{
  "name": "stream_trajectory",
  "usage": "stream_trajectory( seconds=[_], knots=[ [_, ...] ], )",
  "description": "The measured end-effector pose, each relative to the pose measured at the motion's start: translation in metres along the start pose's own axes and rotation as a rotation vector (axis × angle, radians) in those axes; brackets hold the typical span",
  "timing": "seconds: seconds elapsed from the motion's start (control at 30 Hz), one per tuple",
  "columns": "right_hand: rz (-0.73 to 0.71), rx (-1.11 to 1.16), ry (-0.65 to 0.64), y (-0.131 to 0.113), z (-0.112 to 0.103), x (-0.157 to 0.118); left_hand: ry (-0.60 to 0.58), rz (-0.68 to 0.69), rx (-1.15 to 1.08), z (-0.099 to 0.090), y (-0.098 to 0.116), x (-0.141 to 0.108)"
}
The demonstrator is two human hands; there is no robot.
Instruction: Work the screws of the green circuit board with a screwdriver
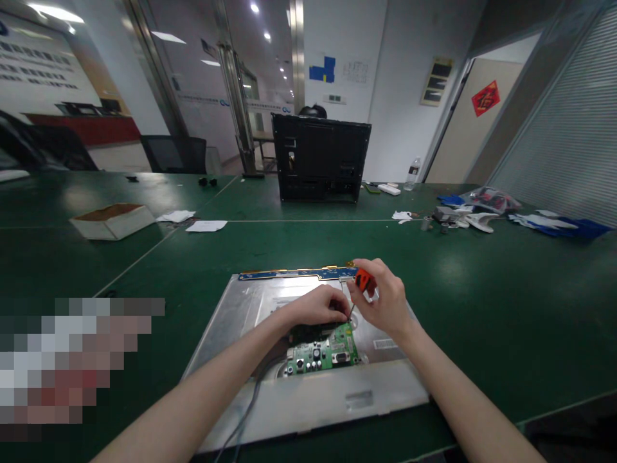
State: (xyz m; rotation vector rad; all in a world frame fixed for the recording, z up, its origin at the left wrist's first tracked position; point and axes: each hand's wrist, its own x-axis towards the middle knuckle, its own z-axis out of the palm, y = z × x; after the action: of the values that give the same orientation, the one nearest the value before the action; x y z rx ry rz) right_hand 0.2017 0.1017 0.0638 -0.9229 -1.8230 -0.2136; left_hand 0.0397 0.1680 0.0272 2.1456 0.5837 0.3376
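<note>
A silvery metal display panel point(313, 402) lies flat on the green table in front of me, with a green circuit board point(322, 355) on its middle. My right hand point(385, 299) is closed around the red and black handle of a screwdriver point(365, 281). The thin shaft points down and left towards the board's upper right corner. Beside the tip, my left hand point(318, 305) has its fingers pinched together; what they hold, if anything, is hidden. A narrow blue circuit strip point(289, 274) runs along the panel's far edge. Dark cables point(255, 399) trail from the board over the near edge.
Across the green table point(270, 241) stands a black monitor casing point(322, 161). An open box point(113, 222) and papers point(207, 226) lie left. At right are a bottle point(413, 173), small parts and plastic bags point(491, 199). A blurred-out patch covers the lower left.
</note>
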Motion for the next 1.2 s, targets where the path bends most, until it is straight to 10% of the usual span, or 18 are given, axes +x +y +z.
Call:
stream_trajectory(
  seconds=[1.2],
  knots=[
    [0.018, 0.048, -0.094, -0.003, -0.007, 0.0004, 0.003, 0.029, -0.017, -0.0013, 0.0042, -0.0013]
  ],
)
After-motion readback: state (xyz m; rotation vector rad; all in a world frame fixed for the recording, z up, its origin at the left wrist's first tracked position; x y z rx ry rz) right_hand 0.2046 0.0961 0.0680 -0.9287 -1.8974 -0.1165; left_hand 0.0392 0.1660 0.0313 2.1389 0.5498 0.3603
